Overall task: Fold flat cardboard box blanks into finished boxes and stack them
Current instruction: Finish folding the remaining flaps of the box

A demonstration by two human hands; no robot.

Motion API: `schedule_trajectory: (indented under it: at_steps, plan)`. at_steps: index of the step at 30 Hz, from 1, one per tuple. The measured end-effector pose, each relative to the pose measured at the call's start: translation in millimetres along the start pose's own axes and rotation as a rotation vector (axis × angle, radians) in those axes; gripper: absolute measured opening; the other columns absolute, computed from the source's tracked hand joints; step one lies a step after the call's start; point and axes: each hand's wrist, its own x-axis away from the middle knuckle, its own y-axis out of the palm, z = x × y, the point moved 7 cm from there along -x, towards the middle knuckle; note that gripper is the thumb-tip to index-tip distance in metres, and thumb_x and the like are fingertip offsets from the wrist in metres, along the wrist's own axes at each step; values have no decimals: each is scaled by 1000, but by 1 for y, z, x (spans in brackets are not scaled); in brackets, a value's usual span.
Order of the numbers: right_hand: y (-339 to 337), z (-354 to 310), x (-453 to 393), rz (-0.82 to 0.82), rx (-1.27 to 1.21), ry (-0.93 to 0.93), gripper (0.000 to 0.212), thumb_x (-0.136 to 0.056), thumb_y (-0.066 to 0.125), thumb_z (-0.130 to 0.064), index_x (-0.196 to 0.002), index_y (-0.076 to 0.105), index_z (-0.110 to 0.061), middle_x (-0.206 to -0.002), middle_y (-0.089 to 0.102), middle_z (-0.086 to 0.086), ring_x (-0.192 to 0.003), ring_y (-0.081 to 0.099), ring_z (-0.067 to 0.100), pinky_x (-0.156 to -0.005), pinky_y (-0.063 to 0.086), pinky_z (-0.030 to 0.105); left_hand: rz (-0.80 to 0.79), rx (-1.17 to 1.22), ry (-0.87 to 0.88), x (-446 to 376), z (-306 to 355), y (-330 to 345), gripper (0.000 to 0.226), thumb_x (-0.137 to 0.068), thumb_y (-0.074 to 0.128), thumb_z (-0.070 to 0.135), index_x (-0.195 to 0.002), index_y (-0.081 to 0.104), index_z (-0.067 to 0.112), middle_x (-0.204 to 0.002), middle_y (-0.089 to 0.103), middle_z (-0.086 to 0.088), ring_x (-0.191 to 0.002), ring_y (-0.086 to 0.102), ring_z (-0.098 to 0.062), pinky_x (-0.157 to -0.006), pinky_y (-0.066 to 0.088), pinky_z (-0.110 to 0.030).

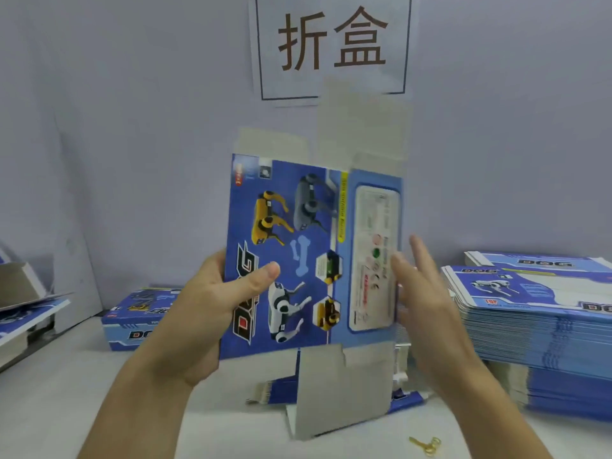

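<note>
I hold a blue box blank [298, 246] printed with robot dogs upright above the white table [66, 392], its grey flaps sticking out above and below. My left hand [212, 313] grips its left edge, thumb across the printed front. My right hand [427, 296] lies flat with straight fingers against the blank's right side panel. A tall stack of flat blanks [536, 329] sits on the right. One finished box [139, 319] lies behind my left hand.
A partly folded blank [334, 392] lies on the table under the held one. Small gold scissors [427, 445] rest near the front edge. More cardboard pieces [23, 303] pile up at the far left. A sign with two characters [331, 41] hangs on the wall.
</note>
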Motion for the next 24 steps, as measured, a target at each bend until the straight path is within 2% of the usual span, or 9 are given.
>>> schedule_trajectory:
  at_steps: [3,6,11,12,15,17,18,21,24]
  plan:
    - [-6,-8,-2,-47,-70,-64,46,-91,45,-49,-134,57,-38,-119,71,-8,-108,69,12,-71,59,26,20,-17,-22,0,-5,-8,66,-53,90,30,-111,63,16,-99,77,-13,-84,76,-34,-59,61,-40]
    - [0,-18,5,-79,-152,-110,43,-91,46,-41,-132,58,-33,-121,71,-1,-110,68,20,-80,59,39,52,-116,41,-3,-3,-7,68,-61,91,40,-116,61,15,-100,77,-10,-86,76,-31,-66,61,-42]
    - [17,-27,7,-229,-49,-79,27,-107,35,-7,-130,49,-11,-77,72,-7,-64,69,1,-54,51,12,12,-97,152,0,1,10,36,-53,78,55,-87,73,44,-93,79,0,-80,77,-22,-60,60,-29]
    - [18,-29,13,-262,-65,-70,31,-107,32,-4,-133,47,-10,-81,70,-3,-66,68,1,-58,53,13,-17,-96,169,1,4,17,35,-57,76,56,-90,73,46,-96,78,1,-84,77,-21,-62,61,-28]
    - [30,-36,15,-237,-199,54,58,-97,56,-22,-150,36,-14,-139,58,13,-124,60,26,-108,45,46,-96,-169,225,1,8,41,73,-67,77,58,-133,51,44,-113,74,9,-99,74,-18,-75,61,-31]
    - [30,-31,19,-238,-270,140,117,-56,84,-62,-153,35,-19,-148,52,11,-133,54,32,-113,39,54,-81,-207,262,1,9,53,96,-68,80,59,-148,29,43,-111,73,15,-94,75,-13,-72,61,-25]
    - [29,-31,22,-284,-292,113,129,-41,86,-71,-151,40,-21,-144,57,9,-130,57,31,-110,43,54,-59,-216,281,1,9,56,99,-69,79,59,-149,25,41,-108,73,17,-91,75,-10,-70,60,-22]
    - [20,-35,18,-288,-252,18,111,-57,79,-76,-148,44,-22,-140,62,6,-127,60,27,-103,50,49,-4,-209,376,-1,6,61,86,-73,74,46,-147,32,30,-104,74,19,-89,74,-6,-67,58,-17]
    - [-2,-32,5,-82,-74,-99,100,-68,61,-85,-153,30,-42,-151,47,-18,-139,45,6,-112,40,42,-37,-194,335,1,-4,73,78,-80,67,58,-146,30,40,-115,71,16,-99,73,-12,-77,62,-32]
